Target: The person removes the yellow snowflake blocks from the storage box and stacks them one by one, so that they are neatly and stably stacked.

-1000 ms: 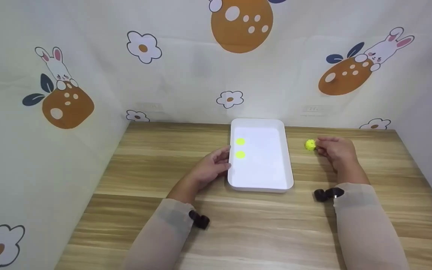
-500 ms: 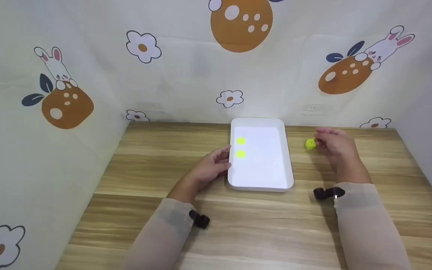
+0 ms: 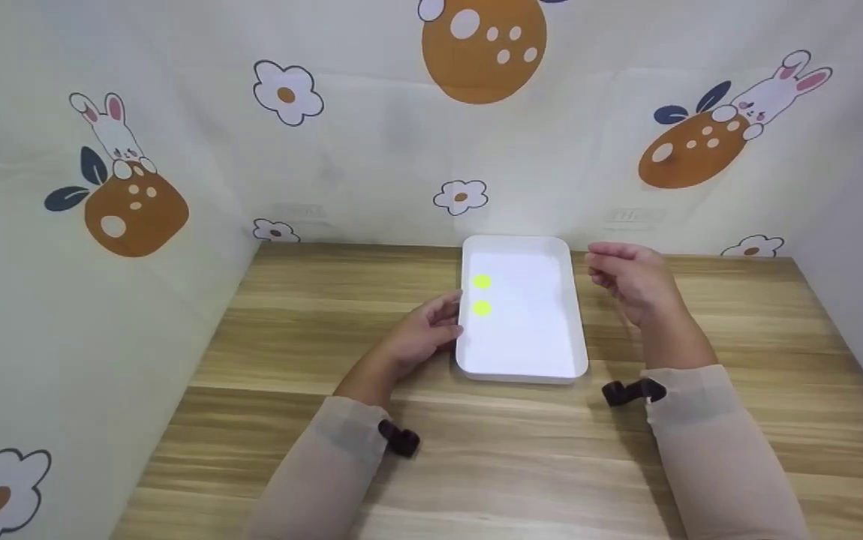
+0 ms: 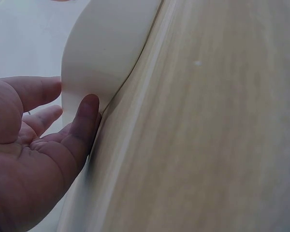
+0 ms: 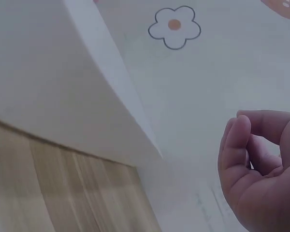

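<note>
In the head view, a white tray (image 3: 529, 330) lies on the wooden table with two flat bright-yellow discs, a far disc (image 3: 482, 282) and a near disc (image 3: 481, 308), along its left side. My left hand (image 3: 420, 334) rests its fingertips and thumb against the tray's outer left side; the left wrist view has them at the wall and rim. Right of the tray's far corner is my right hand (image 3: 634, 283), raised with thumb and index tips together. I cannot tell whether something small is pinched there. The lumpy yellow cluster seen earlier is hidden.
Patterned cloth walls (image 3: 371, 150) enclose the table (image 3: 304, 322) at the back and both sides. The tray's far end stands close to the back wall. Each sleeve carries a black wrist camera, the left camera (image 3: 399, 439) and the right camera (image 3: 630, 391).
My right hand has risen off the lumpy yellow cluster and moved left toward the tray, now covering the cluster's spot. My left hand and the tray have stayed put.
</note>
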Action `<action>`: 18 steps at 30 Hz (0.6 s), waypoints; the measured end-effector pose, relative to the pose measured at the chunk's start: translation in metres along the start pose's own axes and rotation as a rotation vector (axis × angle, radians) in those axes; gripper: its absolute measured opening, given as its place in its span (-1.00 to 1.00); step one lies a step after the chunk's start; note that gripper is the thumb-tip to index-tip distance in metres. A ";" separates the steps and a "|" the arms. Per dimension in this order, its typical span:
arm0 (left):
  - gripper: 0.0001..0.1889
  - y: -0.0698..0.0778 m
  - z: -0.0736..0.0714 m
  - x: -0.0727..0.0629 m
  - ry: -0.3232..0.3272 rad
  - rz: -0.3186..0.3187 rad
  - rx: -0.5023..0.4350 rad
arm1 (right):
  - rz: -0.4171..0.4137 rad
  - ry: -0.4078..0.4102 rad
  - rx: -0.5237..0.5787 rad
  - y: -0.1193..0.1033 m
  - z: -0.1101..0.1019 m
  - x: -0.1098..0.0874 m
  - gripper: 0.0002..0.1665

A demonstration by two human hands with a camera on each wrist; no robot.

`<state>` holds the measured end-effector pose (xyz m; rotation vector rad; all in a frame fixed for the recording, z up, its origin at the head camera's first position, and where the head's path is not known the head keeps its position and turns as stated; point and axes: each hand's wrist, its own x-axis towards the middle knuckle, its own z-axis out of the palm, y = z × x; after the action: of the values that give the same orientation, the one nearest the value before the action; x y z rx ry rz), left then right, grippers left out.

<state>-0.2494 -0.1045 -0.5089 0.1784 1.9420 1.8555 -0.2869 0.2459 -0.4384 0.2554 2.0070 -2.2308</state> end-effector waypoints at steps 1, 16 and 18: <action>-0.28 0.000 0.000 0.000 0.001 0.001 0.001 | -0.006 -0.017 0.006 0.000 0.006 0.000 -0.90; -0.28 0.002 0.001 -0.002 0.008 0.003 0.015 | 0.090 -0.093 -0.020 -0.001 0.082 0.031 -0.69; -0.28 0.001 0.001 -0.001 0.003 0.012 0.014 | 0.107 -0.100 0.024 0.001 0.089 0.038 -0.71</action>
<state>-0.2484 -0.1043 -0.5078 0.1921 1.9606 1.8511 -0.3275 0.1584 -0.4387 0.2422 1.8721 -2.1589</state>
